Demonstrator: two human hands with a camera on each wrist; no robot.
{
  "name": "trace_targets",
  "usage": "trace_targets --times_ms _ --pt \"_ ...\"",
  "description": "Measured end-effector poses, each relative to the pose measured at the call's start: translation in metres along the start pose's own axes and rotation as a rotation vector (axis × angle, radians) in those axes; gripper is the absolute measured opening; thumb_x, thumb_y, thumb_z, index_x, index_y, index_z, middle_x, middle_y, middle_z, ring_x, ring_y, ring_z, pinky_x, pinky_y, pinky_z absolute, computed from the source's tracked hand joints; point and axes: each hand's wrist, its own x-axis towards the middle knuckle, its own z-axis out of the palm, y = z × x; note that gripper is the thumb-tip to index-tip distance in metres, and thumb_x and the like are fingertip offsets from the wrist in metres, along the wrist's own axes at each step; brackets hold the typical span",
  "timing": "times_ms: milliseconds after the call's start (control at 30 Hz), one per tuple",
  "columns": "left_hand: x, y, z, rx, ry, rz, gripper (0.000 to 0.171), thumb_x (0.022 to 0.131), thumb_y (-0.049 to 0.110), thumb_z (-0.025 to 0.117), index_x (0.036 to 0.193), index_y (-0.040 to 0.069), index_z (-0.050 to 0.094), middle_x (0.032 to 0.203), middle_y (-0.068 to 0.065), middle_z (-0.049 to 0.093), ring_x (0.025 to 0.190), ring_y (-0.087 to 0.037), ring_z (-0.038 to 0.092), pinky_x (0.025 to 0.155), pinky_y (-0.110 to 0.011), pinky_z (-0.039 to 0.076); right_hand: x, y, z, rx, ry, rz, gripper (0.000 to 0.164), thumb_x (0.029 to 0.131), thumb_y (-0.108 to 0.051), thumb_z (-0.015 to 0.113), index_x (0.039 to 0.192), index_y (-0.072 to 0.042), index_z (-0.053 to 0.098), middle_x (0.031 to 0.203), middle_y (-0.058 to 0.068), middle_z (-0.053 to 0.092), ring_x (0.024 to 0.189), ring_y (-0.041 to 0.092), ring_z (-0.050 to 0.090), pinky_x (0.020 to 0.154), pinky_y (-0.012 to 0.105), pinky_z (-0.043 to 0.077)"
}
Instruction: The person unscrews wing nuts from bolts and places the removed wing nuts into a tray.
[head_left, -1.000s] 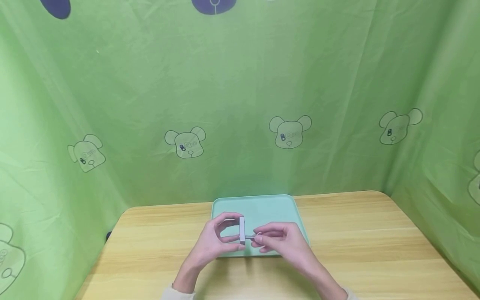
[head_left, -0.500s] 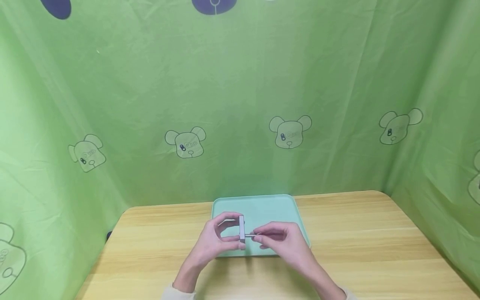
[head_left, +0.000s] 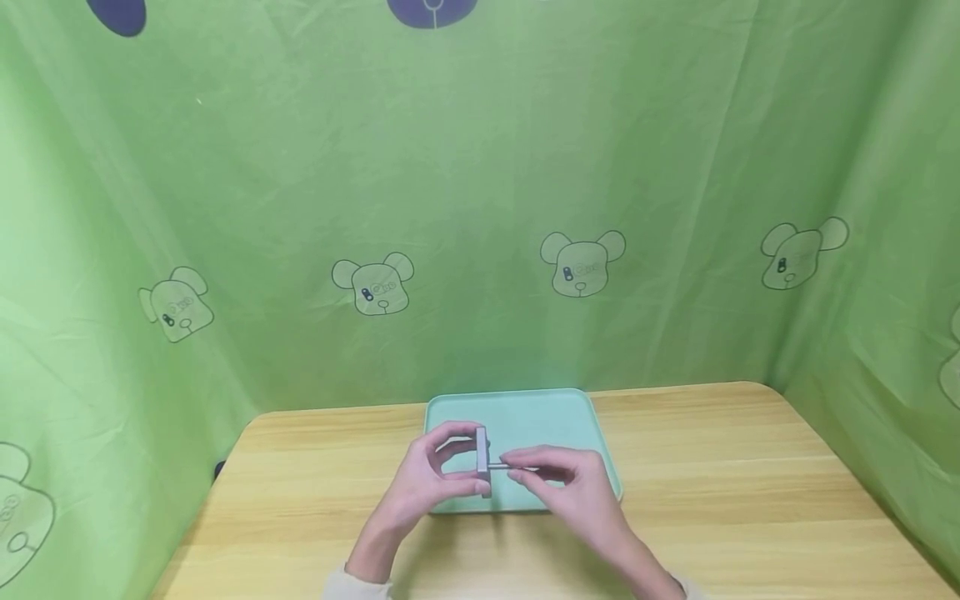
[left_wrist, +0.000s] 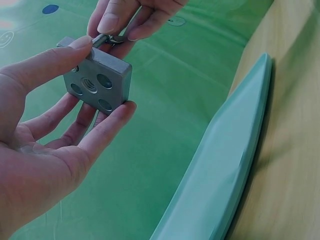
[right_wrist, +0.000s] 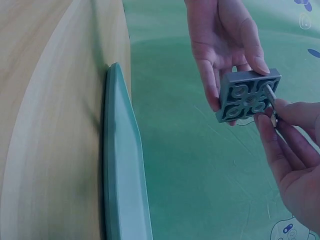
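Observation:
My left hand [head_left: 420, 482] holds a square grey metal block [left_wrist: 95, 69] by its edges, thumb on one side and fingers on the opposite one. The block is raised over the mint-green tray [head_left: 525, 417] and stands on edge in the head view. Several round holes show in its face in the left wrist view, with a threaded one in the middle. In the right wrist view its other face is recessed, and a threaded screw [right_wrist: 270, 94] stands at a corner hole. My right hand [head_left: 573, 479] pinches the screw's outer end; its head is partly hidden by the fingertips.
The tray lies on a light wood table [head_left: 697, 467], toward its back edge. A green curtain [head_left: 480, 183] printed with bear faces surrounds the table at the back and both sides.
The right thumb and fingers have shifted at the screw's end, the fingers now straighter. Block and screw have risen slightly in the head view, while the left hand keeps its hold.

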Motion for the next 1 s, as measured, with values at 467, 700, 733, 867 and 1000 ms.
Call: trace_targets --times_ms 467,700,733,867,1000 --pt "0.000 0.002 0.000 -0.006 -0.007 -0.008 0.063 0.071 -0.008 0.077 0.128 -0.001 0.050 0.132 -0.019 0.045 0.125 -0.038 0.044 0.095 -0.046 0.051 0.003 -0.006 0.003 -0.051 0.046 -0.318 0.028 0.068 0.020 0.072 0.089 0.001 0.073 0.092 0.017 0.071 0.084 0.028 0.069 0.071 0.028 0.060" --pt "0.000 0.002 -0.001 0.004 -0.007 -0.009 0.065 0.070 -0.007 0.078 0.128 -0.002 0.049 0.132 -0.017 0.046 0.125 -0.035 0.044 0.096 -0.046 0.050 0.002 -0.012 0.002 -0.063 0.014 -0.187 0.025 0.073 0.008 0.075 0.094 -0.007 0.074 0.093 0.009 0.072 0.084 0.023 0.069 0.067 0.034 0.061" --pt "0.000 0.001 -0.001 0.006 -0.007 -0.008 0.065 0.070 -0.007 0.078 0.128 -0.002 0.049 0.132 -0.017 0.046 0.125 -0.035 0.044 0.096 -0.046 0.050 0.002 -0.011 0.002 -0.060 0.009 -0.143 0.023 0.075 0.004 0.076 0.094 -0.008 0.074 0.093 0.007 0.072 0.085 0.022 0.069 0.068 0.034 0.061" --pt "0.000 0.000 -0.001 0.017 -0.001 -0.002 0.065 0.069 -0.007 0.079 0.127 0.000 0.051 0.132 -0.019 0.045 0.126 -0.037 0.043 0.095 -0.046 0.051 0.000 -0.003 0.001 -0.026 0.003 0.089 0.018 0.081 -0.014 0.075 0.099 -0.012 0.073 0.097 0.001 0.072 0.088 0.021 0.068 0.073 0.034 0.061" --pt "0.000 -0.001 -0.001 0.035 -0.002 0.017 0.066 0.067 -0.009 0.079 0.126 0.000 0.051 0.132 -0.021 0.045 0.126 -0.039 0.043 0.096 -0.046 0.050 -0.001 0.011 -0.001 0.069 -0.026 0.335 0.024 0.086 -0.027 0.070 0.105 -0.013 0.070 0.099 0.006 0.071 0.086 0.023 0.069 0.073 0.035 0.061"
